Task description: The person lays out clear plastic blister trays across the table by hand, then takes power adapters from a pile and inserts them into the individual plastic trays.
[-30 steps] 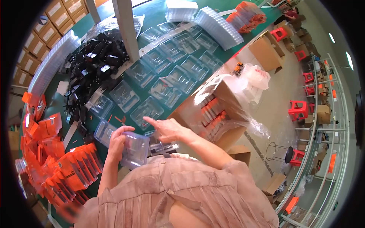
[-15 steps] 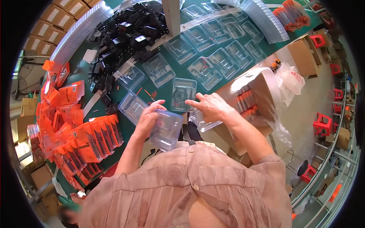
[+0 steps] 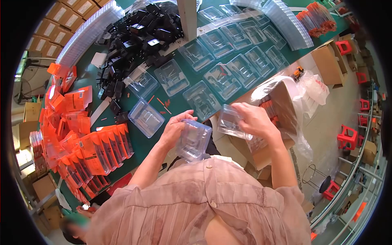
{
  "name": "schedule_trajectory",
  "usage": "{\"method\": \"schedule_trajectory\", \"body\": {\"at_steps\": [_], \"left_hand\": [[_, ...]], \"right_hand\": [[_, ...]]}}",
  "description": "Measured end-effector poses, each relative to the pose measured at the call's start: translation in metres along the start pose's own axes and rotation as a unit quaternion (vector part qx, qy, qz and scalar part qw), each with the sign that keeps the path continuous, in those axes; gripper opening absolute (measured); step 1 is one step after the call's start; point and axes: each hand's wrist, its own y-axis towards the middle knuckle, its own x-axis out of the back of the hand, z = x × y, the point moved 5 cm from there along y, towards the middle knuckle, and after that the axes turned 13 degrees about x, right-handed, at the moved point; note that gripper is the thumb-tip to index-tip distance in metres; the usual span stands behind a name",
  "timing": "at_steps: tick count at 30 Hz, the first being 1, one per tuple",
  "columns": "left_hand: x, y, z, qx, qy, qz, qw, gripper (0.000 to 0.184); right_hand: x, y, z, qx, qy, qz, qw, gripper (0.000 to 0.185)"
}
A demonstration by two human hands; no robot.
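Note:
My left hand (image 3: 174, 131) grips a clear plastic blister tray (image 3: 195, 139), possibly a stack of them, tilted in front of my shirt. Another clear blister tray (image 3: 229, 119) is in my right hand (image 3: 258, 121), held by its right side beyond the table's front edge. Just ahead of both hands lies a moulded tray (image 3: 201, 100) on the green table. One more tray (image 3: 147, 117) rests to the left of my left hand, near some thin orange strips (image 3: 164, 107).
Rows of clear trays (image 3: 222, 81) cover the table ahead. Black power adapters (image 3: 139, 36) are heaped at the back left, beside a post (image 3: 187, 18). Orange packages (image 3: 96, 149) stand at left. An open carton (image 3: 281, 104) with plastic lining is at my right.
My right hand has moved right and now grips a tray. My left hand has shifted right with its tray, uncovering the tray on its left. The tray ahead sits at a different angle.

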Motion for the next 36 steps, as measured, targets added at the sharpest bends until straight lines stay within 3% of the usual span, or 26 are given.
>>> {"method": "schedule_trajectory", "body": {"at_steps": [4,8,11,14,16,18,21,24,25,29,33,36], "left_hand": [[-0.002,0.003,-0.003,-0.019,0.001,0.005,1.0,0.024],[0.012,-0.011,-0.005,-0.014,0.021,-0.002,1.0,0.031],[0.027,-0.031,-0.01,-0.008,0.056,-0.022,0.998,0.039],[0.032,-0.055,-0.02,-0.021,0.057,-0.022,0.998,0.046],[0.034,-0.07,-0.024,0.004,0.069,-0.035,0.997,0.048],[0.047,-0.076,-0.013,-0.006,0.112,-0.072,0.991,0.057],[0.069,-0.093,0.002,-0.02,0.122,-0.13,0.984,0.067],[0.085,-0.104,0.009,-0.004,0.132,-0.17,0.977,0.068],[0.089,-0.107,0.011,0.01,0.162,-0.176,0.971,0.068],[0.074,-0.116,0.008,-0.041,0.203,-0.107,0.973,0.068],[0.062,-0.102,0.011,-0.067,0.257,-0.095,0.959,0.073],[0.055,-0.089,0.007,-0.102,0.31,-0.115,0.938,0.07]], "right_hand": [[-0.021,-0.032,-0.016,-0.108,0.132,-0.014,0.985,0.058],[-0.053,-0.028,-0.008,-0.063,0.179,-0.013,0.982,0.055],[-0.064,-0.025,-0.008,-0.12,0.33,-0.115,0.929,0.048],[-0.098,-0.016,0.003,-0.123,0.376,-0.087,0.914,0.041],[-0.102,-0.001,0.031,-0.055,0.298,-0.112,0.946,0.04],[-0.105,0.017,0.055,-0.047,0.243,-0.135,0.959,0.038],[-0.105,0.04,0.079,-0.138,0.172,-0.094,0.971,0.033],[-0.113,0.057,0.085,-0.103,0.046,-0.151,0.982,0.03],[-0.116,0.063,0.084,-0.118,0.018,-0.127,0.985,0.029],[-0.115,0.082,0.089,-0.127,0.005,-0.086,0.988,0.028],[-0.114,0.096,0.093,-0.14,0.036,-0.164,0.976,0.028],[-0.12,0.107,0.091,-0.146,0.032,-0.163,0.975,0.027]]}}
